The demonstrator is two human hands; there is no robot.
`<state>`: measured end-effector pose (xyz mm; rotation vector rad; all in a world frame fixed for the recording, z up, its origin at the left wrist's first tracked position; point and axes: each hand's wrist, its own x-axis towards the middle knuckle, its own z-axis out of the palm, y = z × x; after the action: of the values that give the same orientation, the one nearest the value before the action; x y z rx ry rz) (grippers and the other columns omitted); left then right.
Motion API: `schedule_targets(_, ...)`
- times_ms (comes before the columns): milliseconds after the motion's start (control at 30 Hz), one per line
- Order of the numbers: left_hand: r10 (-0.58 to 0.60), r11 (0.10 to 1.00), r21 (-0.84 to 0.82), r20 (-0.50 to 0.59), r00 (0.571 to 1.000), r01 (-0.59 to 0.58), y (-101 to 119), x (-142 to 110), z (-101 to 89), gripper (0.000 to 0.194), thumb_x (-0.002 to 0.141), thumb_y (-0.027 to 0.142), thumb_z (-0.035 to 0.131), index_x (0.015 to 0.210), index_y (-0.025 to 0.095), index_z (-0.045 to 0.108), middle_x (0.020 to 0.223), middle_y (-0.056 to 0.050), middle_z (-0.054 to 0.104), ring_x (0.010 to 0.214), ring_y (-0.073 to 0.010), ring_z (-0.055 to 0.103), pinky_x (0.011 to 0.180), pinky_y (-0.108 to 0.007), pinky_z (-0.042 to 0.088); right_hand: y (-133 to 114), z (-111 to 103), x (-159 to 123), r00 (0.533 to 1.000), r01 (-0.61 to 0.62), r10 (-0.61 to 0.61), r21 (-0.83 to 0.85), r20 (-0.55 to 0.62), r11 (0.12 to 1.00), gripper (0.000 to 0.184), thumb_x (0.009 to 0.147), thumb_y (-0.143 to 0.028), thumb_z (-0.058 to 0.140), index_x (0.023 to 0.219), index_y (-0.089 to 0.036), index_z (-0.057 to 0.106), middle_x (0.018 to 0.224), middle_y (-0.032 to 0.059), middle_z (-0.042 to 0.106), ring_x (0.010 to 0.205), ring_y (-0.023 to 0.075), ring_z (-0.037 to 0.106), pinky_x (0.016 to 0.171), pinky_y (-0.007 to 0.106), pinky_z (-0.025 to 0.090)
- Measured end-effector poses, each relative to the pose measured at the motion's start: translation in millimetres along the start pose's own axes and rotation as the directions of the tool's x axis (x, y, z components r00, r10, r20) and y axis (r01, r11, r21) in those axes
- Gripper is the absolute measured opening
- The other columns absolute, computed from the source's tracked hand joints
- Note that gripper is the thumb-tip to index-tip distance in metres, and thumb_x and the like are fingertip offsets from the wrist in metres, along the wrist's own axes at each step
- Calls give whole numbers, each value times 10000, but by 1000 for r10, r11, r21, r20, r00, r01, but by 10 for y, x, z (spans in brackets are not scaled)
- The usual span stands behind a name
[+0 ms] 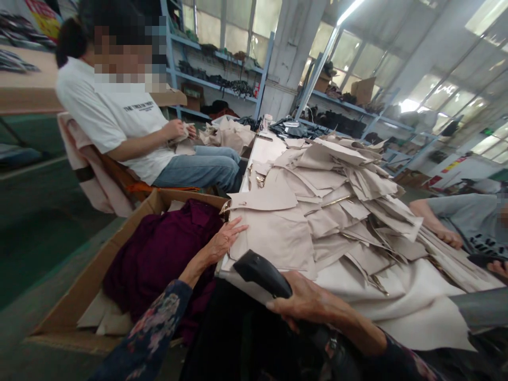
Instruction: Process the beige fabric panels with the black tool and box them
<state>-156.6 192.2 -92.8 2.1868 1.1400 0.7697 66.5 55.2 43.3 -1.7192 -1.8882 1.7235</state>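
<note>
My left hand (226, 241) lies with outstretched fingers on the left edge of a beige fabric piece (273, 241), at the table's near left corner. In my right hand (307, 299) is a black handheld tool (262, 272); its broad, rounded head points left, just above the fabric's near edge. I cannot make out its exact kind. Above my left fingertips, another beige piece (262, 198) with a small gold-coloured metal part on its edge overlaps the first. A tall, loose pile of beige pieces (349, 196) rises to the right, some showing gold zippers.
A cardboard box (67, 312) holding dark purple cloth (159, 259) stands left of the table. One seated person (119, 116) handles beige pieces at the left. Another person's arm (436, 225) reaches in at the right. Blue shelves (218, 82) line the back.
</note>
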Motion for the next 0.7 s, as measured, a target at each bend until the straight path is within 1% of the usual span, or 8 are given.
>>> schedule_targets(100,3,999,47,-56,998,-1,15,5,-68,444,907,330,328,1216,194,617,1448,-79,440,1313,-215,411,1096,-363,304,-44,-8,189,998,62,-61,38,-20,997,146,721,-282,581,715,-159,502,524,-29,546,418,105,530,369,175,424)
schedule_targets(200,-43,989,130,-238,970,76,-31,99,-226,369,878,335,412,1106,194,667,1213,-84,629,1119,-215,575,1007,-344,416,7,-67,156,995,86,-84,58,-49,995,141,727,-278,579,747,-157,509,515,-32,547,408,98,523,365,159,408)
schedule_targets(300,-75,971,182,-389,918,157,-138,323,-387,388,834,314,491,1175,175,612,1190,-121,594,1103,-265,550,981,-408,421,158,-138,1,995,64,-56,89,-84,994,176,742,-283,584,844,-151,528,528,-31,552,421,97,525,365,147,389)
schedule_targets(400,-31,971,211,-359,933,113,-213,586,-474,297,795,268,533,1047,209,681,1200,-101,588,1138,-272,516,1002,-386,392,308,-196,-112,991,23,-9,105,-136,994,192,747,-263,579,890,-143,538,545,-24,552,443,95,530,373,139,383)
schedule_targets(500,8,977,207,-268,963,49,-144,721,-535,239,825,276,489,825,209,718,933,-77,677,937,-232,602,905,-331,442,362,-245,-133,985,-1,29,155,-173,988,168,762,-247,543,898,-150,526,534,-29,551,418,86,511,360,136,375)
schedule_targets(567,22,978,205,-248,969,30,-2,703,-602,257,831,296,476,767,205,709,827,-65,671,843,-217,603,848,-318,449,333,-275,-120,983,40,-5,184,-184,982,143,767,-258,542,864,-158,512,518,-38,542,395,83,495,357,146,389)
schedule_targets(633,38,979,202,-259,965,15,188,619,-686,257,817,315,489,713,197,693,866,-66,662,850,-212,589,846,-313,434,269,-297,-107,979,99,-60,201,-194,975,131,768,-278,555,804,-162,503,504,-43,533,385,81,485,363,159,412)
schedule_targets(700,17,994,110,-305,952,17,383,498,-760,229,783,319,521,688,191,686,917,-57,663,859,-205,584,833,-295,423,190,-300,-102,973,144,-98,221,-207,964,136,765,-283,564,769,-163,500,504,-43,537,390,82,490,373,168,433)
